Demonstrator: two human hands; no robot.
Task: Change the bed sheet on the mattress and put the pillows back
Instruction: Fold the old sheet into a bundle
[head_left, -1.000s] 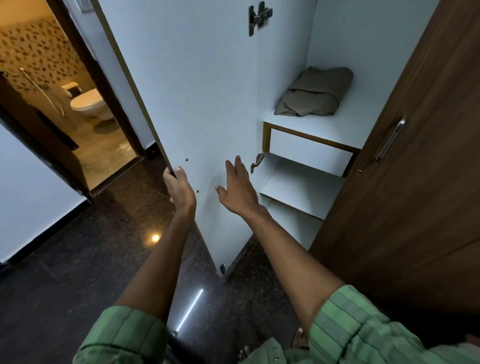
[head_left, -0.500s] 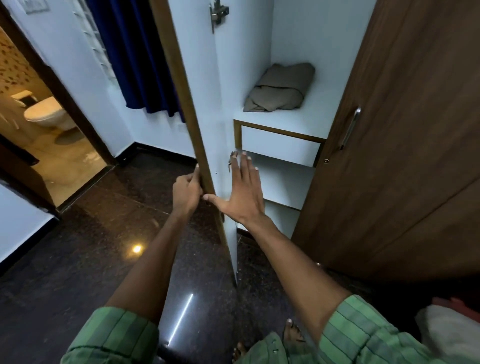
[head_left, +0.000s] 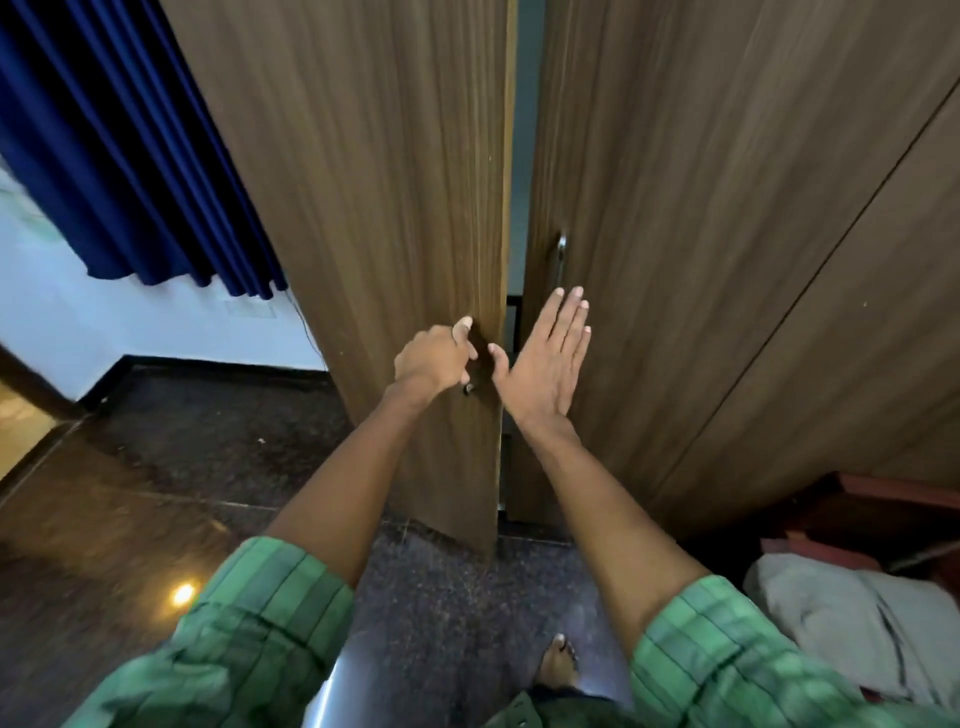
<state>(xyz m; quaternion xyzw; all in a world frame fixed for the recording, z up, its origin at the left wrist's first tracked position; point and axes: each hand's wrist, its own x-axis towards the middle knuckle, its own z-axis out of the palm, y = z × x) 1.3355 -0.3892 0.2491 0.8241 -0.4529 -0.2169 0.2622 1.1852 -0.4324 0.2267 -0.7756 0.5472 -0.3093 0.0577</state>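
Head view, facing a wooden wardrobe. The left door (head_left: 363, 208) stands nearly shut, with a narrow gap between its edge and the right door (head_left: 727, 208). The left hand (head_left: 434, 358) has its fingers curled at the left door's handle (head_left: 469, 388), near the door's free edge; only the handle's lower end shows below the fingers, so the exact grasp cannot be told, though the thumb lies against the panel. The right hand (head_left: 545, 364) is spread wide and flat, fingers straight and close together, thumb out toward the gap; it holds nothing, and whether the palm touches the right door cannot be told. A metal bar handle (head_left: 561, 260) on the right door rises just above its fingertips. Both forearms are bare below rolled green striped sleeves (head_left: 270, 623). A bundle of pale sheet (head_left: 857, 623) lies at lower right, beside a reddish mattress edge (head_left: 883, 499). A blue curtain (head_left: 130, 156) hangs at left above the dark polished floor (head_left: 182, 467). One bare foot (head_left: 558, 660) shows on the floor between the sleeves.
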